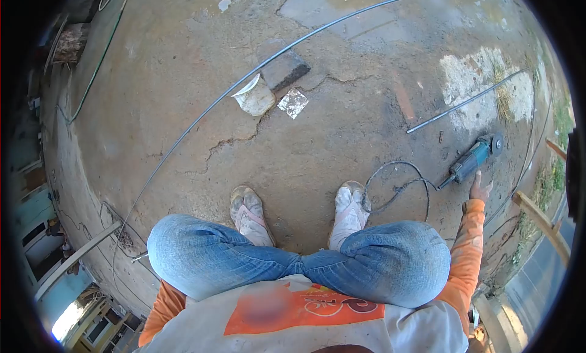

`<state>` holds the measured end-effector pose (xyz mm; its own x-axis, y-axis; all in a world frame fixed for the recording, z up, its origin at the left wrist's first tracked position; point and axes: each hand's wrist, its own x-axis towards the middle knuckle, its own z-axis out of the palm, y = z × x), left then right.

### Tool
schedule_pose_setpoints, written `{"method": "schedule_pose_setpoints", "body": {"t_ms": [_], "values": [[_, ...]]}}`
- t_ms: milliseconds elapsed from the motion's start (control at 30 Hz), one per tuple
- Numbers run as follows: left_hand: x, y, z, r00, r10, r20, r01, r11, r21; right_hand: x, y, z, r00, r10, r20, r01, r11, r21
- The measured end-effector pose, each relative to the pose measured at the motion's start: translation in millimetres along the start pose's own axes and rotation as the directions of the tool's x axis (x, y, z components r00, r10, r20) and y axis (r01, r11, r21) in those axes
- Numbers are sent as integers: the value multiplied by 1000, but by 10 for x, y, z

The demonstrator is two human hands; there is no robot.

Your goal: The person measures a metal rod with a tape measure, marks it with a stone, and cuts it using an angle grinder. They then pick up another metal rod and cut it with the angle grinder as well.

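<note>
Beside the teal and black angle grinder [471, 160], my right hand [481, 189] reaches out with its fingers spread, fingertips close to the tool's body. The grinder lies on the concrete ground, its disc [497, 144] pointing away from me to the right. From its rear end a dark power cord [398, 162] curls in a loop near my right foot. My left hand is hidden; only an orange sleeve [163, 310] shows behind my left knee. A short metal rod [463, 104] rests just beyond the grinder.
A long thin rod or pipe [262, 65] crosses the ground ahead. Near it sit a grey block [285, 70], a dirty white container [254, 97] and a speckled square piece [293, 103]. Wooden bars [543, 225] stand at the right edge. A green hose [97, 69] runs along the left.
</note>
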<state>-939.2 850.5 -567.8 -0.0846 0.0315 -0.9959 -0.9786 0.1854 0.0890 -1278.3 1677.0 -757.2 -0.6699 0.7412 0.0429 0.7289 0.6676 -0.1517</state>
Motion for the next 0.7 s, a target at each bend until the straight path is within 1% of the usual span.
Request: {"method": "schedule_pose_setpoints", "body": {"t_ms": [33, 67, 100, 133, 167, 200, 233, 267, 300, 333, 367, 400, 433, 467, 500, 533, 567, 633, 700], "values": [[63, 105, -96, 999, -6, -46, 9, 998, 67, 162, -131, 147, 1000, -19, 13, 19, 1000, 17], [146, 252, -209, 993, 27, -116, -12, 992, 127, 266, -274, 316, 992, 128, 1, -128, 991, 23], [249, 459, -303, 976, 94, -196, -62, 984, 167, 297, -383, 477, 960, 280, -7, -280, 960, 28], [370, 751, -396, 933, 216, -289, -159, 965, 208, 279, -462, 584, 962, 274, 14, -274, 961, 41], [505, 1101, -448, 855, 362, -372, -279, 925, 258, 271, -529, 631, 958, 283, 48, -285, 957, 49], [656, 1499, -453, 735, 537, -413, -417, 839, 349, 290, -588, 666, 953, 294, 74, -298, 953, 59], [582, 2071, -285, 605, 712, -355, -383, 652, 655, 395, -518, 852, 959, 279, 54, -282, 958, 61], [675, 2490, -200, 613, 719, -328, -320, 606, 729, 358, -542, 914, 958, 282, 50, -285, 956, 72], [789, 2875, -64, 585, 739, -334, -260, 561, 786, 320, -570, 935, 957, 289, 27, -290, 954, 71], [867, 3135, 41, 557, 763, -329, -200, 507, 838, 298, -557, 912, 953, 304, -3, -303, 951, 68], [978, 3250, 72, 542, 785, -299, -222, 477, 850, 182, -636, 801, 949, 314, 14, -315, 946, 73], [1182, 3403, 119, 548, 758, -353, -58, 456, 888, 183, -602, 827, 945, 325, 18, -326, 942, 78], [1367, 3647, 181, 525, 747, -408, 102, 421, 901, 112, -643, 745, 942, 334, 35, -335, 936, 107], [1459, 3784, 213, 527, 738, -422, 77, 453, 888, 80, -648, 718, 943, 332, 39, -334, 934, 130], [1542, 3805, 198, 535, 725, -434, 53, 484, 873, 14, -693, 629, 945, 318, 70, -326, 925, 196], [1677, 3809, 144, 559, 734, -386, 69, 423, 903, 23, -683, 683, 940, 339, 32, -339, 924, 175], [1763, 3814, 95, 587, 734, -342, 92, 360, 928, -53, -782, 566, 931, 360, 57, -364, 911, 194], [1634, 3868, 159, 612, 734, -295, 115, 286, 951, -82, -840, 459, 927, 367, 78, -375, 908, 187], [1243, 4029, 352, 547, 743, -385, 198, 332, 922, -125, -961, 340, 913, 402, 64, -406, 894, 188]]}}
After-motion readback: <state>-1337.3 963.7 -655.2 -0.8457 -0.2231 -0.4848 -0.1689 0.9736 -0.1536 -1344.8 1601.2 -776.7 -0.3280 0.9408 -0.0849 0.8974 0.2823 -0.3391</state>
